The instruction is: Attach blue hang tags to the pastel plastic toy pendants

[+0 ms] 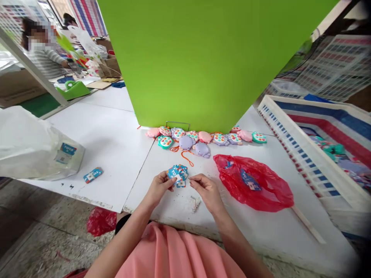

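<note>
Printed blue toy cards (pixel 177 174), small stack near tabletop (pixel 171 210) front edge, held by left hand (pixel 159 188); right hand (pixel 206 192) narrowly pinched beside, contents unclear. Risk: loose grip scatters cards.

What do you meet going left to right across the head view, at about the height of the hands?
White bag → blue card → left hand → card stack → right hand → red bag → white crate
</note>
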Available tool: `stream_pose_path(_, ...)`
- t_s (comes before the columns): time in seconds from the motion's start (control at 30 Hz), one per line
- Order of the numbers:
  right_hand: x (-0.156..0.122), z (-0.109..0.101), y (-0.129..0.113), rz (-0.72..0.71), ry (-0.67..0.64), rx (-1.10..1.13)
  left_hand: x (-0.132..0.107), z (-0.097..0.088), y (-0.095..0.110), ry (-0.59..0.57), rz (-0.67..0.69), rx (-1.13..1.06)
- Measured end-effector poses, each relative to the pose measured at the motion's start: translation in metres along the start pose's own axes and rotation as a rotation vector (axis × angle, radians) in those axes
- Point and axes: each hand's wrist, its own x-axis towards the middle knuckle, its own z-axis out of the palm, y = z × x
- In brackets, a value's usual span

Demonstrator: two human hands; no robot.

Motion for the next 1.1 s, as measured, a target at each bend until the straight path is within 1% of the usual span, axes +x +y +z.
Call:
stream_pose_path(0.07, 0.0, 0.002, -0.003, -0.027, -0.008, -0.044, -0.004, 0.004, 0.006, -0.004, 0.006, -0.062)
stream_pose_path(0.17, 0.0, 0.005, -0.007, -0.011, -0.028, -0.064, -0.009, 0.009, 0.011, -0.003, 0.01, -0.097)
stream_pose_path(0.23, 0.001, 0.006, -0.01, -0.021, -0.034, -0.09, -0.011, 0.011, 0.014, -0.001, 0.017, -0.091)
stream_pose_path(0.37, 0.004, 0.01, -0.02, -0.101, -0.032, -0.176, -0.015, 0.012, 0.017, -0.014, 0.024, -0.067)
stream_pose_path(0.57, 0.006, 0.013, -0.027, -0.147, -0.019, -0.199, -0.018, 0.013, 0.018, -0.035, 0.015, -0.054)
stream_pose_path(0.7, 0.006, 0.014, -0.026, -0.137, -0.023, -0.183, -0.019, 0.014, 0.019, -0.063, 0.025, -0.062)
stream_pose_path(0.87, 0.005, 0.015, -0.024, -0.091, -0.071, -0.124, -0.02, 0.014, 0.02, -0.093, 0.029, -0.071)
stream_pose_path(1.0, 0.004, 0.016, -0.023, -0.083, -0.102, -0.146, -0.02, 0.014, 0.019, -0.112, 0.025, -0.073)
stream_pose_path(1.1, 0.003, 0.015, -0.022, -0.074, -0.092, -0.154, -0.02, 0.013, 0.018, -0.103, 0.02, -0.083)
